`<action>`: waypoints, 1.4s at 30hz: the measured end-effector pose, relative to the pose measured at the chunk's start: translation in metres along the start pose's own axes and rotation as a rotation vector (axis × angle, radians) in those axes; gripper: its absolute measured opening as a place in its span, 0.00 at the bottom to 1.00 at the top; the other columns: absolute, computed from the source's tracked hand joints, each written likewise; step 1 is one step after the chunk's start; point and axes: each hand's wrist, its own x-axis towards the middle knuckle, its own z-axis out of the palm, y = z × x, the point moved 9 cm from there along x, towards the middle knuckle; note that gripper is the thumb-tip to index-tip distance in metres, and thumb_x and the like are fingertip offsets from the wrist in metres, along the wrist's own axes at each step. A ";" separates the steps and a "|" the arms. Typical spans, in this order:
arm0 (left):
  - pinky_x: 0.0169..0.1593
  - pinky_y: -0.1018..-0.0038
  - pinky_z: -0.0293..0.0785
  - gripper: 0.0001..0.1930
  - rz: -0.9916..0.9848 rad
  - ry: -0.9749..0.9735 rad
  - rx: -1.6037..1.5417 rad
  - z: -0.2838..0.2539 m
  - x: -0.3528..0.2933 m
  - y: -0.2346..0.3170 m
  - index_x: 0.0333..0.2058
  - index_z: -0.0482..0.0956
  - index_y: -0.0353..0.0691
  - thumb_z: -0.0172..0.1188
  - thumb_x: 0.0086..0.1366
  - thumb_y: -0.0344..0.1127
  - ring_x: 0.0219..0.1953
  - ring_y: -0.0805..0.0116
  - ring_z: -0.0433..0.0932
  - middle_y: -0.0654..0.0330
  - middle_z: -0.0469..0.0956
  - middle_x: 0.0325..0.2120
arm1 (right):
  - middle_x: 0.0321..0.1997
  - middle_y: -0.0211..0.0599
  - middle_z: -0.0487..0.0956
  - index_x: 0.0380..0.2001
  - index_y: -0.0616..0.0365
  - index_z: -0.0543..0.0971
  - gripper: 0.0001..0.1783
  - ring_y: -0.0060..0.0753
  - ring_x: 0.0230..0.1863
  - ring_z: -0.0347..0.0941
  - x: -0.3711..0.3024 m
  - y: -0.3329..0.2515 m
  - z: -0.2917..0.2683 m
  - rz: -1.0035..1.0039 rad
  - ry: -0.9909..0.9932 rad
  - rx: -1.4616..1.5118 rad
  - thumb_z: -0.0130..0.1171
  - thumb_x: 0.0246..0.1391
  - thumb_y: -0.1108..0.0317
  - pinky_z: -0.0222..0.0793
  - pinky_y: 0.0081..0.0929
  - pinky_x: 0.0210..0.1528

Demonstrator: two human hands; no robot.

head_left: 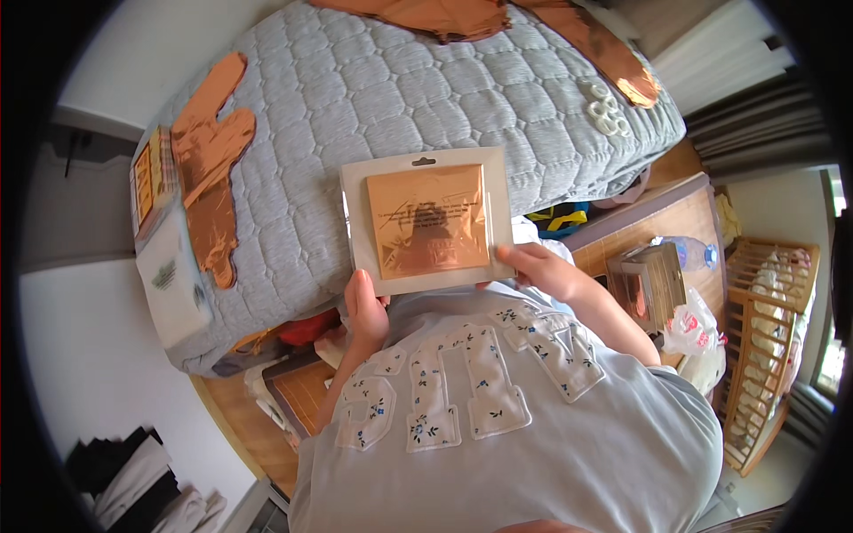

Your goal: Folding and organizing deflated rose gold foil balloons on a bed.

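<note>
A flat, pale cardboard-framed package (355, 213) is held up in front of me at the near edge of the bed. Folded copper-coloured foil (431, 253) shows through its clear window, and a hang hole is cut in the top rim. My left hand (369, 311) grips the lower left corner, thumb on the front. At the lower right edge my right hand (544, 269) pinches the frame, with its thumb on the front too. The other fingers are mostly hidden behind the package.
Flat copper foil balloons (209, 169) lie on the grey quilted bed (311, 107), at its left and far edges. White rings of tape or ribbon (608, 111) sit at the far right. A tissue pack (173, 280) lies at the left. A plastic bottle (695, 254) and wooden crib (764, 329) stand right.
</note>
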 end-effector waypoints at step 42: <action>0.32 0.84 0.57 0.09 -0.379 -1.006 0.496 0.143 -0.047 -0.104 0.46 0.80 0.39 0.51 0.76 0.31 0.26 0.86 0.61 0.73 0.66 0.25 | 0.35 0.46 0.85 0.32 0.51 0.86 0.08 0.52 0.43 0.83 -0.268 0.241 -0.232 0.746 1.451 -0.990 0.63 0.54 0.62 0.79 0.46 0.45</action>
